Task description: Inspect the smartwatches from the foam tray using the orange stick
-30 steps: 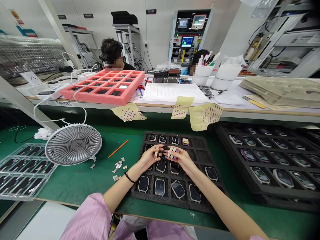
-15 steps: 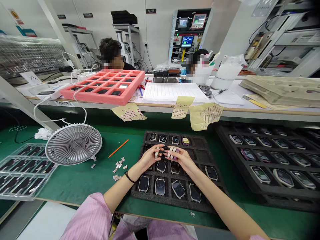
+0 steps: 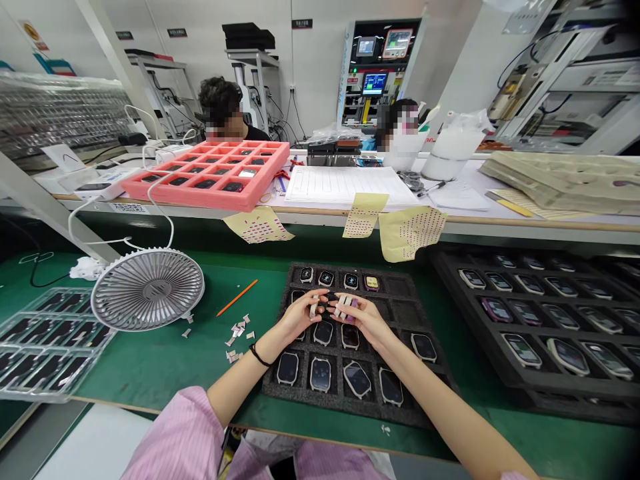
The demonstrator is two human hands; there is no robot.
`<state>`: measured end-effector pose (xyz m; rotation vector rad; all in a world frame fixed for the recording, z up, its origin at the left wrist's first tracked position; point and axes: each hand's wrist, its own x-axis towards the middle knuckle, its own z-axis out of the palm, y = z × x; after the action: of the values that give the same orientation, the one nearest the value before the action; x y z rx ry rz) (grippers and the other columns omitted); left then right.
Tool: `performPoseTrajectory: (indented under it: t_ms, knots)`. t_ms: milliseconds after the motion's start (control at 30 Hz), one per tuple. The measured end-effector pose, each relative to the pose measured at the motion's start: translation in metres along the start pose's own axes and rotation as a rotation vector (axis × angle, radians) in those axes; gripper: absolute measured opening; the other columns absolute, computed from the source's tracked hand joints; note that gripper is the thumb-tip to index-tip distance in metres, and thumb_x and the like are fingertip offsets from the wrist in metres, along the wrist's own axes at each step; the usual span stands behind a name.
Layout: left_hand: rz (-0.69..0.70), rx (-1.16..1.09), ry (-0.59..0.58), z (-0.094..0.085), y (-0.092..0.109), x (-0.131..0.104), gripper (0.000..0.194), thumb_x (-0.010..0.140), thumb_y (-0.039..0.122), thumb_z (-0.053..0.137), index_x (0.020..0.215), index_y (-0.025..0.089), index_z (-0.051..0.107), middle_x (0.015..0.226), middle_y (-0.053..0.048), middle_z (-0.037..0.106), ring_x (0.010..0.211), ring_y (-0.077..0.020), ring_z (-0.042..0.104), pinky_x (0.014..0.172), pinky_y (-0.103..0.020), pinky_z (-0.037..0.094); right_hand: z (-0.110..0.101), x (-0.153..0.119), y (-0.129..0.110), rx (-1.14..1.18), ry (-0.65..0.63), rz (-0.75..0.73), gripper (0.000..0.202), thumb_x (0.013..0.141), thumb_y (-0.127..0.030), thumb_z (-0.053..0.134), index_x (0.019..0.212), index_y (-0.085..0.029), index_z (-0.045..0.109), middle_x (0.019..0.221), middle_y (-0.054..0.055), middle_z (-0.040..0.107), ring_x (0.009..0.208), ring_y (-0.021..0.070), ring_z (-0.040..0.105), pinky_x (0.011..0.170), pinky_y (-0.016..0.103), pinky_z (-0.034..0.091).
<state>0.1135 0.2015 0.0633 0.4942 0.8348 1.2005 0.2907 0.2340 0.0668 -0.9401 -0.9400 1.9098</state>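
Over the middle of a dark foam tray [image 3: 367,405], my left hand [image 3: 303,315] and my right hand [image 3: 364,316] meet with their fingers closed. Pinched between the fingertips is a small dark piece [image 3: 327,301], mostly hidden, so its kind is unclear. Pale bands cross the fingers of both hands, with a touch of purple on the right. Around them in the tray's pockets lie smartwatch bodies without straps, such as a dark-screened smartwatch [image 3: 320,374] in the front row. In the back row a purple-framed smartwatch [image 3: 371,283] has a lit yellow screen.
To the left are a round fan [image 3: 155,290], an orange stick [image 3: 237,298], scattered small tabs [image 3: 240,329] and a clear tray of dark parts [image 3: 43,343]. Another foam tray of smartwatches [image 3: 545,327] stands right. A pink foam tray [image 3: 200,193] sits on the shelf, with two people behind.
My hands stay in the same place, fingers still pinched together, with barely any shift. A person at the back right has moved their head slightly.
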Motion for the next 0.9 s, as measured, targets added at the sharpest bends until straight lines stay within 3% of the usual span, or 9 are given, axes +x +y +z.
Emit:
performPoseTrajectory:
  t_ms: [333,533,700,900]
  knots:
    - [0.026,0.097,-0.008,-0.002,-0.001,0.001,0.036,0.063,0.023,0.066,0.099,0.015,0.069,0.09,-0.006,0.059,0.068,-0.0106,0.052,0.05,-0.019,0.03,-0.005,0.007,0.003,-0.017,0.013,-0.02,0.048,0.05,-0.028,0.092,0.092,-0.016,0.073,0.085,0.009,0.077,0.084,0.0312,0.074,0.087,0.051,0.057]
    - [0.137,0.314,-0.044,0.002,-0.005,0.0,0.031,0.072,0.024,0.059,0.102,0.017,0.064,0.088,-0.002,0.053,0.073,-0.0114,0.053,0.06,-0.022,0.041,-0.028,0.018,-0.025,0.043,0.127,-0.218,0.044,0.051,-0.029,0.092,0.089,-0.016,0.073,0.085,0.009,0.077,0.084,0.03,0.074,0.087,0.05,0.058]
    - [0.246,0.593,-0.157,0.031,-0.014,0.006,0.025,0.077,0.018,0.056,0.101,0.019,0.064,0.086,-0.001,0.052,0.084,-0.0152,0.054,0.084,-0.032,0.048,-0.044,0.015,-0.052,0.055,0.214,-0.377,0.044,0.052,-0.03,0.091,0.09,-0.018,0.072,0.086,0.007,0.077,0.087,0.0292,0.074,0.088,0.049,0.058]
    - [0.351,0.871,-0.191,0.073,-0.029,0.033,0.022,0.075,0.005,0.052,0.09,0.017,0.063,0.089,-0.002,0.056,0.096,-0.0187,0.052,0.103,-0.037,0.037,-0.054,-0.002,-0.066,0.004,0.258,-0.483,0.046,0.051,-0.032,0.091,0.091,-0.018,0.072,0.087,0.007,0.077,0.084,0.027,0.074,0.086,0.047,0.058]
